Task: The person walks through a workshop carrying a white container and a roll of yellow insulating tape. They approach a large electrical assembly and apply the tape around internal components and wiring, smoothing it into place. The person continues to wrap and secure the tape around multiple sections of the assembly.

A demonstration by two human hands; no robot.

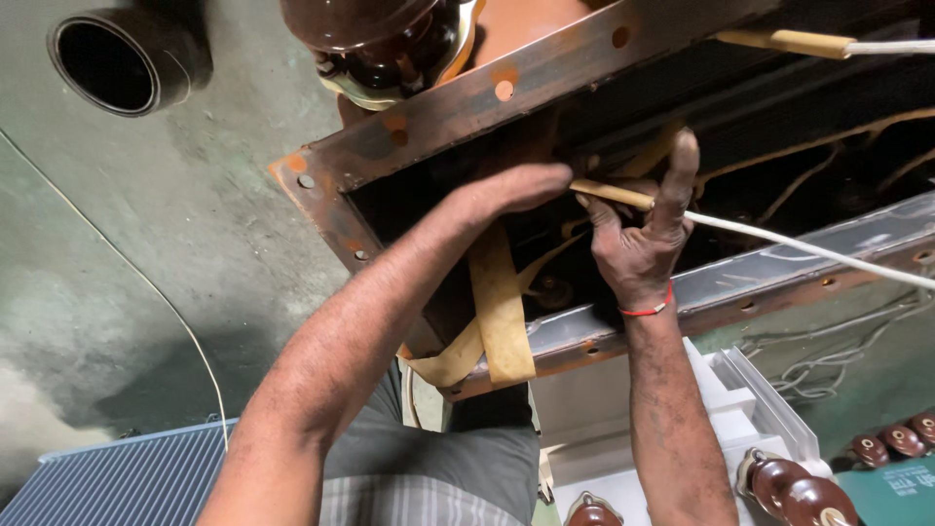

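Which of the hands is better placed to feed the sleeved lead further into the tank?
Probably the right hand: its fingers already grip the tan sleeved lead by the white cable. The left hand reaches into the rusty tank opening, fingertips hidden.

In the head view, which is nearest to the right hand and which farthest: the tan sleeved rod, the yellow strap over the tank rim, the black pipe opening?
1. Tan sleeved rod: in the fingers of the right hand.
2. Yellow strap: lower left of it, draped over the rusty tank rim.
3. Black pipe opening: far upper left, on the floor.
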